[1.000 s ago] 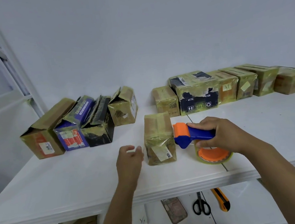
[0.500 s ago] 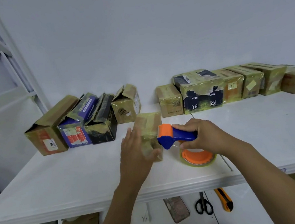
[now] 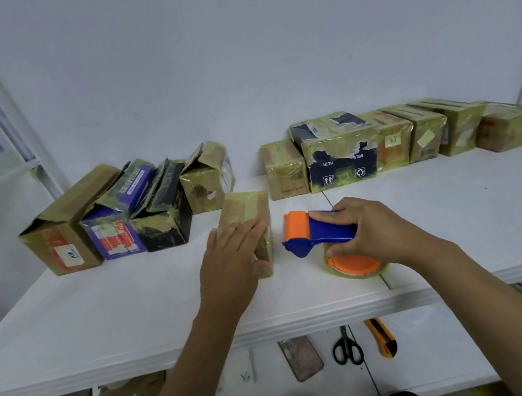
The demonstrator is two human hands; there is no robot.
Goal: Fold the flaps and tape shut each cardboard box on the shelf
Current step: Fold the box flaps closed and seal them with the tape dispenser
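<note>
small box (image 3: 245, 211): taped, standing, centre front | open boxes (image 3: 60, 235) (four): left | taped row (image 3: 340, 161): right

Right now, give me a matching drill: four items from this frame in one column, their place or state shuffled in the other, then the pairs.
1. tape dispenser
2. middle box
3. scissors
4. utility knife

A. black handles, lying below the shelf
B. left hand rests flat on it
C. yellow and black, lying below the shelf
D. gripped by the right hand

Pairs: 1-D, 2-B, 3-A, 4-C.
</note>
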